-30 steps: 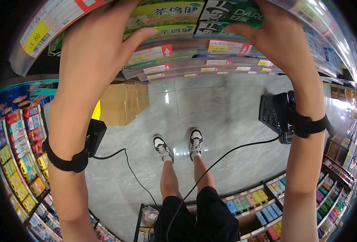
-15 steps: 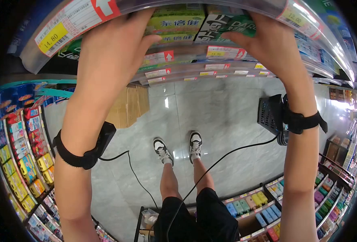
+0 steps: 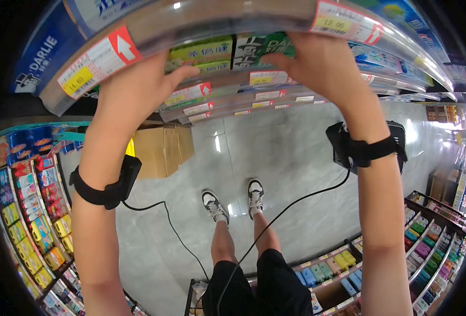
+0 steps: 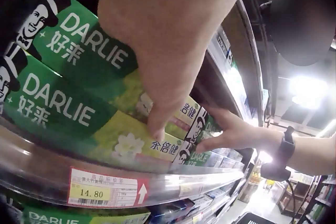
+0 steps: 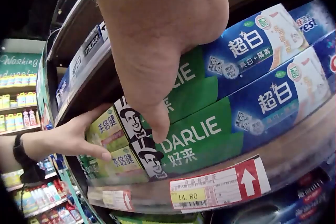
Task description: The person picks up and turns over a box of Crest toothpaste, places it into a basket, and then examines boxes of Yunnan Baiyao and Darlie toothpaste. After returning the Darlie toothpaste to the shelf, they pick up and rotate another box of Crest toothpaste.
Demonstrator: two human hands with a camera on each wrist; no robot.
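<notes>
Stacked toothpaste boxes stand in a row on the shelf: green-and-yellow ones [image 3: 201, 51] in the head view, green Darlie ones [image 4: 58, 106] in the left wrist view. My left hand [image 3: 133, 87] reaches in under the upper shelf's edge, its thumb laid on the front of a green-and-yellow box. To its right, my right hand [image 3: 320, 63] has its straight thumb against the front of a Darlie box [image 5: 194, 140]. Both thumbs stand spread from the fingers, which reach over the stacks and are partly hidden by the hands and the shelf lip.
The upper shelf's clear lip [image 3: 233, 26] overhangs both hands. Price tags [image 5: 220, 184] line the shelf fronts. Blue-and-white toothpaste boxes [image 5: 252, 119] stand to the right. On the floor are a cardboard box [image 3: 162, 150] and a dark basket [image 3: 396, 137]. Cables [image 3: 291, 205] run from the wrist cameras.
The head view has shifted, and the upper shelf's lip covers more of the boxes and fingers. Both hands appear lower and a little closer together, with thumbs still against the boxes.
</notes>
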